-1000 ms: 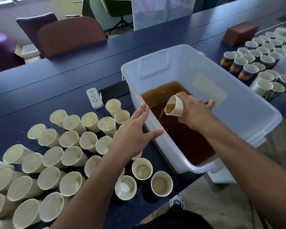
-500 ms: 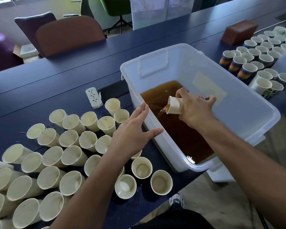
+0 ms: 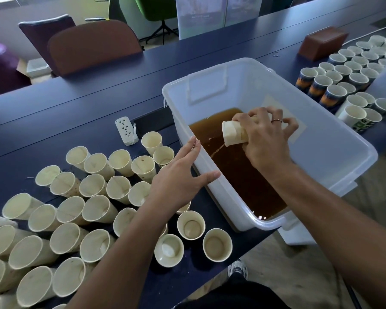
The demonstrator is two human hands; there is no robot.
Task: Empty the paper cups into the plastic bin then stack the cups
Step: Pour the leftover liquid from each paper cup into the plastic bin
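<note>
Cup (image 3: 233, 133) in the right hand (image 3: 267, 139) is tipped mouth-down over the plastic bin (image 3: 334, 139), a thin brown stream running from its rim into the brown liquid (image 3: 239, 175). The grip is curled round the cup, covering its base end. The left hand (image 3: 181, 181) is spread with straight fingers above the bin's near wall and holds nothing; whether it touches the rim cannot be told. It hides part of the empty cups (image 3: 94, 197) crowding the bench (image 3: 76, 112). More cups at the left edge and the printed cups (image 3: 343, 85) far right are cut off. The bin overhangs the bench edge.
</note>
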